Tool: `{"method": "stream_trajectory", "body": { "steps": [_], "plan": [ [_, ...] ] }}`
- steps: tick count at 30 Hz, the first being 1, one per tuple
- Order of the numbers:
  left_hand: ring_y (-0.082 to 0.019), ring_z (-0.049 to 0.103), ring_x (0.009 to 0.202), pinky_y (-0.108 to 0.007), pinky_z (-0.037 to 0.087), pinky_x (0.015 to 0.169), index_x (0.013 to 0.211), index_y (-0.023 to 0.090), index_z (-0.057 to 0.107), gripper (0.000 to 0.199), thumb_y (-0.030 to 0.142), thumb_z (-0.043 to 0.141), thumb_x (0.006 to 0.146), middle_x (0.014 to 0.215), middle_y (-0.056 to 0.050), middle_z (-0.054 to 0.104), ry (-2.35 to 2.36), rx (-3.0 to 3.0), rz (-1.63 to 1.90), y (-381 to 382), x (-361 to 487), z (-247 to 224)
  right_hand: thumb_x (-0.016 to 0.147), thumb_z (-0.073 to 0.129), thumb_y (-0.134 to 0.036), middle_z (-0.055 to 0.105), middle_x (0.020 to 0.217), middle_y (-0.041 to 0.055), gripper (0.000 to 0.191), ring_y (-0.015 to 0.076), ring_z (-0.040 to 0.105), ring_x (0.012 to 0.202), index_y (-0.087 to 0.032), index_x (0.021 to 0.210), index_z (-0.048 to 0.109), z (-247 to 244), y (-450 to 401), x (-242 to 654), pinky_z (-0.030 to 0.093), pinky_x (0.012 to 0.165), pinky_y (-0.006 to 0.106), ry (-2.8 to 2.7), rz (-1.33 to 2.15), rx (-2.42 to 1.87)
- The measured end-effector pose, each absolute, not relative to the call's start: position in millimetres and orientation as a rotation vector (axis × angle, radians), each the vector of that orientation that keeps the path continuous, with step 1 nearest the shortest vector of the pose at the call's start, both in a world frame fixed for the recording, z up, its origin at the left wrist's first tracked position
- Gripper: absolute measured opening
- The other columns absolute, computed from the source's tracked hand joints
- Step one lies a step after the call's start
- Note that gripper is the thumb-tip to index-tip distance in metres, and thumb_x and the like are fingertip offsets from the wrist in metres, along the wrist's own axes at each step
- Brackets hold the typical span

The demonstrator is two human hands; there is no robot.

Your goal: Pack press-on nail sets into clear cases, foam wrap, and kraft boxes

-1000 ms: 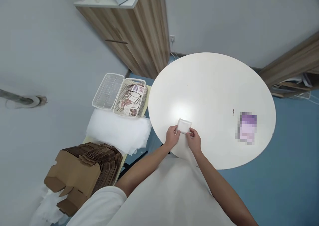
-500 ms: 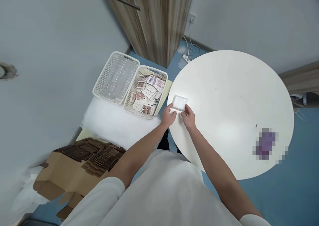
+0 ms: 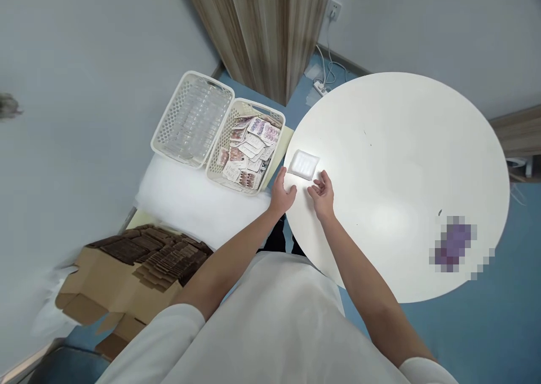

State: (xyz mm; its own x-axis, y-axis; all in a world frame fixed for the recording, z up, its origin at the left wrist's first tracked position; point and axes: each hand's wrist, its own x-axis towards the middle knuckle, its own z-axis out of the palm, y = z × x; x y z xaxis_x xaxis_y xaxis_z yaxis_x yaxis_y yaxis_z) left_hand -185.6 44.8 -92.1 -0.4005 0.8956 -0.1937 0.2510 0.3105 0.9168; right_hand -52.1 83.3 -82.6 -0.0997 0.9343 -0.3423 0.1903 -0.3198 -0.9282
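A small, flat packet in white, translucent wrapping (image 3: 304, 164) lies on the round white table (image 3: 406, 147), close to its left edge. Just below the packet's left corner, my left hand (image 3: 282, 193) holds nothing, its thumb and fingers apart. On the other side, my right hand (image 3: 323, 197) is near the packet's lower right corner, fingers loosely curled and parted, with nothing visible in them. Neither hand appears to grip the packet. What is inside the wrapping cannot be made out clearly.
Left of the table are a white basket of clear plastic cases (image 3: 194, 119) and a basket of printed cards (image 3: 253, 147). White foam sheeting (image 3: 190, 198) lies before them, then a carton of folded brown cardboard (image 3: 160, 260). A pixelated purple item (image 3: 454, 243) is at the table's right.
Both hands have let go of the white packet, which now lies on the table. My fingers have spread and drawn slightly back from it. The view has shifted a little.
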Motion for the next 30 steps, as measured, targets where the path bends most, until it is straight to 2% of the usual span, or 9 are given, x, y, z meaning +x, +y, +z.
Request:
{"method": "stream_trajectory", "body": {
  "steps": [4,7,11,14,18,22,30],
  "plan": [
    [-0.021,0.028,0.129,-0.037,0.028,0.106,0.133,0.02,0.029,0.061,0.016,0.05,0.076,0.141,-0.007,0.029,1.896,0.951,1.024,8.8,-177.5,-84.3,0.068,0.057,-0.032,0.033,0.135,0.0067,0.068,0.0166,0.047,0.103,-0.03,0.13,0.029,-72.4,61.2,-30.8,0.046,0.083,0.034,-1.236,1.48,-1.548],
    [-0.02,0.032,0.127,-0.037,0.03,0.105,0.129,0.02,0.036,0.053,0.017,0.049,0.077,0.138,-0.007,0.035,1.901,0.917,1.001,-26.0,-164.7,-75.2,0.069,0.056,-0.032,0.039,0.131,0.0087,0.064,0.0164,0.049,0.099,-0.027,0.128,0.031,-65.1,39.1,-10.3,0.046,0.08,0.034,-1.261,1.525,-1.536],
    [-0.02,0.049,0.113,-0.038,0.04,0.096,0.114,0.02,0.052,0.036,0.022,0.05,0.078,0.121,-0.008,0.054,1.872,0.813,0.962,-69.5,-146.7,-61.8,0.07,0.054,-0.032,0.048,0.121,0.0102,0.054,0.0144,0.055,0.084,-0.024,0.121,0.04,-61.4,11.2,12.2,0.047,0.077,0.036,-1.293,1.603,-1.526],
    [-0.018,0.058,0.099,-0.035,0.048,0.087,0.105,0.019,0.057,0.028,0.024,0.051,0.078,0.108,-0.008,0.061,1.831,0.713,0.954,-95.2,-138.4,-53.0,0.071,0.053,-0.033,0.055,0.11,0.0093,0.046,0.013,0.055,0.073,-0.021,0.114,0.046,-62.8,-3.2,20.1,0.048,0.075,0.037,-1.337,1.697,-1.493],
    [-0.017,0.062,0.087,-0.034,0.05,0.08,0.099,0.017,0.059,0.025,0.023,0.054,0.075,0.099,-0.009,0.064,1.867,0.627,0.997,-119.1,-137.3,-43.1,0.07,0.055,-0.036,0.06,0.094,0.0073,0.036,0.0149,0.056,0.074,-0.018,0.102,0.054,-62.1,-13.4,17.6,0.048,0.073,0.036,-1.402,1.775,-1.406],
    [-0.016,0.062,0.084,-0.033,0.05,0.078,0.096,0.018,0.059,0.022,0.024,0.055,0.075,0.094,-0.008,0.065,1.896,0.614,1.068,-133.0,-145.2,-35.5,0.069,0.056,-0.036,0.061,0.084,0.0054,0.029,0.0154,0.057,0.073,-0.018,0.092,0.057,-53.1,-19.1,7.3,0.049,0.069,0.033,-1.443,1.836,-1.307],
    [-0.014,0.061,0.078,-0.029,0.049,0.074,0.096,0.015,0.057,0.025,0.026,0.056,0.075,0.091,-0.007,0.064,1.865,0.639,1.226,-159.6,-175.5,-33.5,0.067,0.059,-0.037,0.058,0.073,0.001,0.026,0.0128,0.053,0.059,-0.02,0.086,0.058,-37.4,-39.6,-29.9,0.047,0.059,0.03,-1.506,1.889,-1.271]
  ]
}}
